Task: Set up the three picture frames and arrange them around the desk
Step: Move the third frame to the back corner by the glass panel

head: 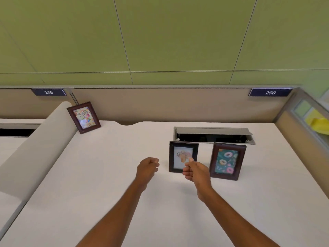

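Three dark wooden picture frames stand upright on the white desk (110, 175). The birthday-card frame (83, 117) leans at the far left corner against the divider. The frame with a pale animal picture (179, 152) stands in the middle right, and the doughnut-picture frame (227, 163) stands just right of it. My right hand (195, 171) is loosely curled in front of the animal frame's lower right corner, thumb raised over it; I cannot tell if it touches. My left hand (148, 167) is curled into a loose fist, left of that frame, holding nothing.
An open cable hatch (213, 135) is set in the desk behind the two right frames. A padded beige divider (35, 150) borders the desk on the left, a partition panel (160, 104) the back. Yellow material (318, 124) lies beyond the right partition.
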A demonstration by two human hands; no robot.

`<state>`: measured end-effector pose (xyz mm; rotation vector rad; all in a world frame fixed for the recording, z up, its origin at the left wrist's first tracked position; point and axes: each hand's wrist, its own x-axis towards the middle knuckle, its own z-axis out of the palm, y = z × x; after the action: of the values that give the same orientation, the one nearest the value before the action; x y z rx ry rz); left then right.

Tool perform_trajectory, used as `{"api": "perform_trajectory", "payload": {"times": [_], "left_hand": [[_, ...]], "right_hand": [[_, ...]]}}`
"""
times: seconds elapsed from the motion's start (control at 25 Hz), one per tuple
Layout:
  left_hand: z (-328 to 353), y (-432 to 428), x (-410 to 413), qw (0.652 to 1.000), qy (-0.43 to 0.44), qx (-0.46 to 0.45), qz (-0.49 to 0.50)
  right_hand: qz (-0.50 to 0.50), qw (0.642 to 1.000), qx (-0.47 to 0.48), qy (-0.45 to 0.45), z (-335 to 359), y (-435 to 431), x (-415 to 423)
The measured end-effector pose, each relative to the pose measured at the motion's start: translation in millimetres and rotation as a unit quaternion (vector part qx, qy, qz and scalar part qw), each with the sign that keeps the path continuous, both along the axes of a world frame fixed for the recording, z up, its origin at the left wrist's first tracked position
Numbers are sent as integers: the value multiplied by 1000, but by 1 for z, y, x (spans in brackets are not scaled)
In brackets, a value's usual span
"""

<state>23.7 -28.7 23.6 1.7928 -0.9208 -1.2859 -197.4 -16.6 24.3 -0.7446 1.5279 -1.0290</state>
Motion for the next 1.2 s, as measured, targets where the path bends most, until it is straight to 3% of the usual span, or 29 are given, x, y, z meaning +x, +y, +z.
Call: {"api": "perform_trajectory", "payload": {"times": [0.2,0.36,0.6,1.2], "left_hand": [[-1,-25,-32,996,-62,-44,-51],[-1,-51,-44,993,-77,-55,-76],[-15,-68,-40,989,-94,-73,-87],[-19,-75,-27,986,-100,-83,-103]], "right_hand": [[104,986,64,112,-13,-17,-30],[103,986,52,123,-9,-37,-35],[101,993,40,45,2,-72,-25],[45,995,89,4,2,-93,-21]]}}
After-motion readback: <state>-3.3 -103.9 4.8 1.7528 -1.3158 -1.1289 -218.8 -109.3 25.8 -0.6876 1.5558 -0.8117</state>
